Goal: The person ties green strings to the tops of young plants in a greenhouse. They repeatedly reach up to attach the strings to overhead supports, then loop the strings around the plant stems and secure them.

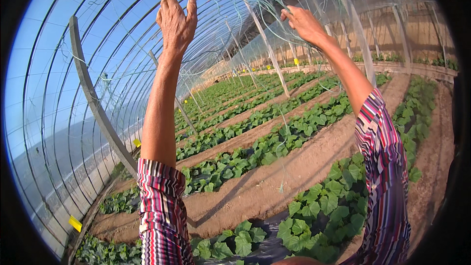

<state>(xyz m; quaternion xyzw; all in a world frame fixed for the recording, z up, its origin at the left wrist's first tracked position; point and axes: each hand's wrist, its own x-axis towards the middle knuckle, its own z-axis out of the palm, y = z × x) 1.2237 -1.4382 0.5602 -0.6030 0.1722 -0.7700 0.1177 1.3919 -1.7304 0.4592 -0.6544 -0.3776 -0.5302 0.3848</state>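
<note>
My left hand [177, 22] is raised high on the left, its back towards me and the thumb apart from the fingers. I see nothing held in it; its palm is hidden. My right hand [304, 24] reaches up at the upper right, with curled fingers on strands of pale green twine [270, 0]. The loose twine bundle hangs from overhead wires, and its strands run to the fingertips and loop below the hand. One long thin strand [284, 121] dangles in front of the plant rows.
Wooden posts [263, 42] and a leaning grey post [88, 77] stand among curved greenhouse ribs [44, 81]. Rows of leafy green plants [235, 162] alternate with bare soil paths [257, 191]. Yellow cards [75, 223] hang near the left edge. Black film [272, 235] lies under the nearest plants.
</note>
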